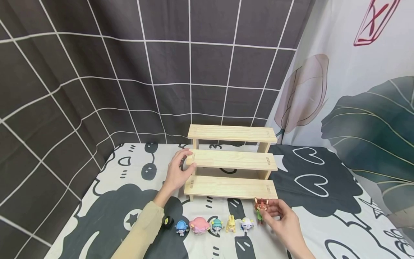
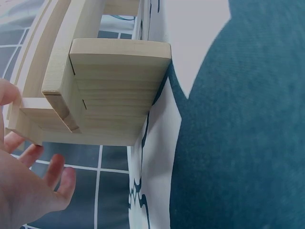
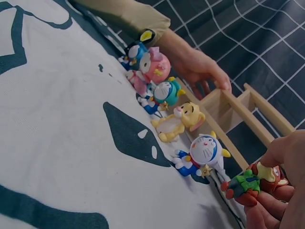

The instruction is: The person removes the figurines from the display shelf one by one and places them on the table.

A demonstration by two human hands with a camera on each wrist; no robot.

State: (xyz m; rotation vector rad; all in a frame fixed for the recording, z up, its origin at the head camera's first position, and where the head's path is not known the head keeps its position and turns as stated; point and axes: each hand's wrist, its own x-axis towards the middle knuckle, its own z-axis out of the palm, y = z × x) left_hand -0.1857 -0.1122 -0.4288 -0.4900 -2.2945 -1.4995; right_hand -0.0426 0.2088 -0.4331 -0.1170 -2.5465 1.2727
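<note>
My right hand pinches a small fox figurine with a red-brown head and green clothes, just in front of the lowest board's right end. In the right wrist view the fox figurine sits between thumb and fingers, its feet pointing away from the palm. A three-tier light wooden shelf stands upright on the patterned cloth. At its left side my left hand grips the end of the middle board. In the left wrist view, some fingers of the left hand stand off the wood.
In front of the shelf stands a row of figurines: a black one, a blue-hatted one, a pink one, a teal-hatted one, a yellow rabbit and a white-hatted one. A dark checked curtain hangs behind.
</note>
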